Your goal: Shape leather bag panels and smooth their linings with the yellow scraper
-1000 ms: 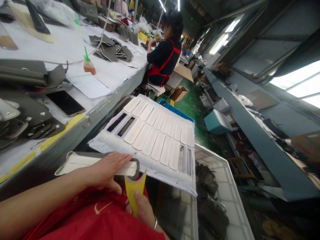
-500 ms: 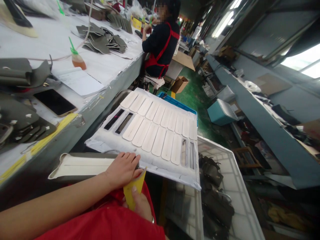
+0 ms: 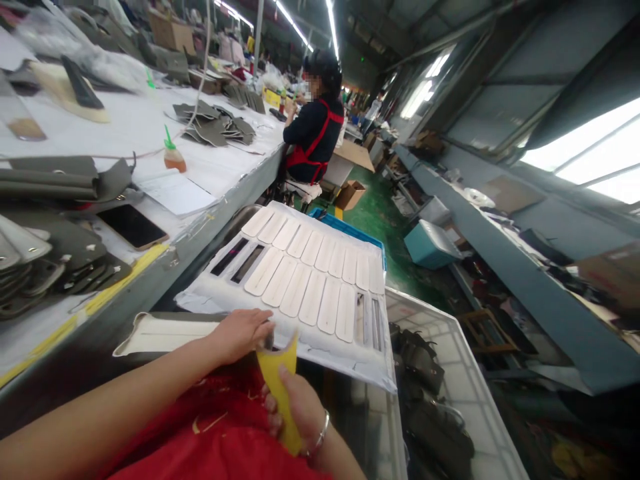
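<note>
Over on the left, a phone (image 3: 133, 225) and a notebook (image 3: 177, 193) lay on the table (image 3: 135, 117)! A board (image 3: 220, 299) of white strips (image 3: 300, 290) stood beyond the hands. Right of it, a white crate (image 3: 473, 383) held dark bags (image 3: 425, 420), hard to make out. Below the board, the left hand's (image 3: 243, 335) fingers stretched over the grey-and-white piece (image 3: 165, 333), hiding its right end; any grip, I couldn't tell. The right hand's (image 3: 303, 405) fingers curled firmly round a yellow notched piece (image 3: 276, 368).
</note>
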